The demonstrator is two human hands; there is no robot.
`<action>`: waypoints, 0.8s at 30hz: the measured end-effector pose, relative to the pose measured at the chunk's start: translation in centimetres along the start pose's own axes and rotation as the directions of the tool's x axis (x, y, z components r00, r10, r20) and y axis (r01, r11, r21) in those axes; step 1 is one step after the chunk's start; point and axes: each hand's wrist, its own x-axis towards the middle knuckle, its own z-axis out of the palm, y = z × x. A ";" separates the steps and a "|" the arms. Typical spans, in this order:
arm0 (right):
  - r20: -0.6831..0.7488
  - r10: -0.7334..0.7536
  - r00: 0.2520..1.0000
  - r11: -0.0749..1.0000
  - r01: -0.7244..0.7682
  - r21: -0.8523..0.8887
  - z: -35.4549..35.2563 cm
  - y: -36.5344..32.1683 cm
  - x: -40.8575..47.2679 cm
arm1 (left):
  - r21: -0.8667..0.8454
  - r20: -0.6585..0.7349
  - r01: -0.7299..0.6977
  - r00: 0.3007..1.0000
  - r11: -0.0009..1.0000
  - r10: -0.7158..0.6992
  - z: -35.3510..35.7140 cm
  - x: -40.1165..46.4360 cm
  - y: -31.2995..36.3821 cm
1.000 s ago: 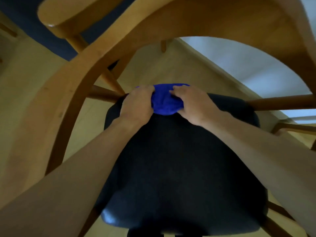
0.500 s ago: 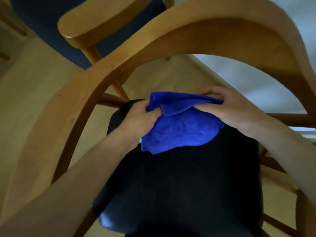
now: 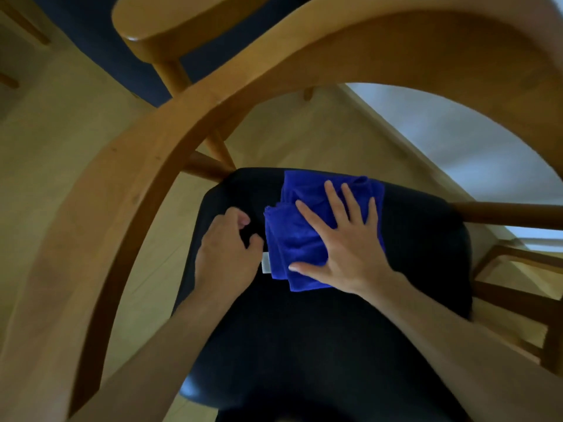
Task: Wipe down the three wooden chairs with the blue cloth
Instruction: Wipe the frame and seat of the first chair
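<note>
The blue cloth (image 3: 307, 239) lies folded on the dark padded seat (image 3: 320, 345) of the nearest wooden chair (image 3: 146, 178), toward the far edge of the cushion. A small white tag (image 3: 266, 262) sticks out from the cloth's left edge.

The right hand (image 3: 344, 239) lies flat on top of the cloth, palm down, its fingers (image 3: 333, 194) spread wide apart and pressing the fabric onto the seat; it grips nothing, it only bears down. The thumb reaches out along the near part of the cloth.

The left hand (image 3: 227, 254) sits on the seat just beside the cloth's left edge. Its fingers are loosely curled in, thumb near the tag, but nothing is clamped between them that I can make out; whether the thumb touches the cloth I cannot tell.

Both bare forearms reach in from the near side over the cushion. The chair's curved backrest rail arches over the scene from lower left to upper right, and a rounded armrest spindle meets the seat at its far left corner. Beyond it stands a second wooden chair (image 3: 170, 28) with a blue seat (image 3: 100, 44), on the pale wooden floor (image 3: 61, 123). A light wall (image 3: 457, 141) runs along the right, with more wooden rails low on that side.
</note>
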 end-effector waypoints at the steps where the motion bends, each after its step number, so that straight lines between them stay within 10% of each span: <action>1: -0.016 -0.036 0.999 0.999 0.036 -0.015 0.1 0.0 0.2 | 0.012 0.005 0.011 1.000 1.000 -0.011 -0.3 -0.5 -0.8; 5: -0.219 -0.225 0.949 0.972 0.235 0.020 -2.8 2.3 2.9 | 0.010 0.082 0.003 0.997 1.000 -0.003 -1.4 -1.7 -2.7; 9: -0.252 0.024 0.967 0.973 0.036 0.230 -6.7 1.8 8.2 | -0.051 0.099 0.065 0.993 0.997 -0.060 -1.6 -1.9 -3.1; 12: 0.042 0.022 0.999 1.000 -0.021 -0.023 -3.2 -2.6 9.2 | 0.011 0.067 0.119 0.991 0.993 -0.119 -1.8 -1.7 -3.8; 16: -0.206 0.013 0.978 0.986 -0.048 -0.162 0.0 -4.4 7.1 | 0.049 -0.006 0.163 0.987 0.985 -0.163 -2.6 -1.6 -4.9; 24: -0.144 -0.372 0.917 0.925 0.352 -0.143 -0.1 -5.5 0.2 | -0.014 -0.084 0.174 0.981 0.985 -0.175 -2.0 -3.0 -4.3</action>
